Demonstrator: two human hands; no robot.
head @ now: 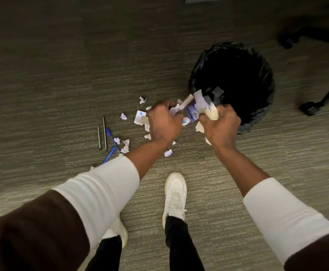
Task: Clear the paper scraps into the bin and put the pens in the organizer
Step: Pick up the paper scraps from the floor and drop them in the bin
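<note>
Beside the bin [257,122], both hands, left hand [164,122] and right hand [221,126], fingers clamped on paper scraps [194,108], seem mid-clearing; next, probably release over it, then gather 4 pens [105,133].

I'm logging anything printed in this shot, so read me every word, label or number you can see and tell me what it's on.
No text can be read.
Paper scraps in the hands: blue printed patches, too blurred to read.
Scrap on the carpet: a blue mark, no legible letters.
Pens, bin, shoe: no visible lettering.
</note>
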